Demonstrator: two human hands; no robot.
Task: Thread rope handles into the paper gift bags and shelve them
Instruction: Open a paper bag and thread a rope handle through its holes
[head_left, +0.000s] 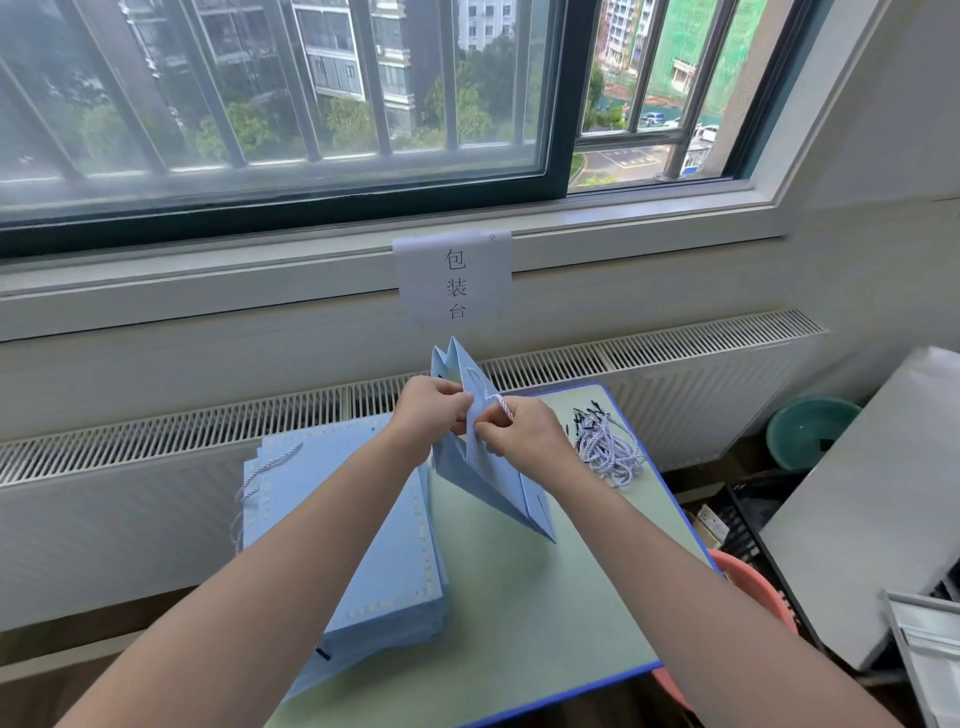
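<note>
I hold a light blue paper gift bag (493, 483) up off the small green table (550, 613), tilted, its open gusseted top pointing away from me toward the radiator (675, 358). My left hand (431, 410) pinches the bag's upper edge, fingers curled on the paper. My right hand (519, 426) grips the same edge from the other side and seems to pinch the twisted white-and-blue rope handle (491, 392) as well, though the fingertips are too small here to be sure. The rope loops up across the bag's face between my two hands. On the table's left lies a stack of flat blue bags (358, 551) (one rope handle trails off its left edge). At the far right corner of the table sits a loose pile of rope handles (608, 447) with dark tips. A paper sign (453, 278) hangs from the window sill above the radiator.
</note>
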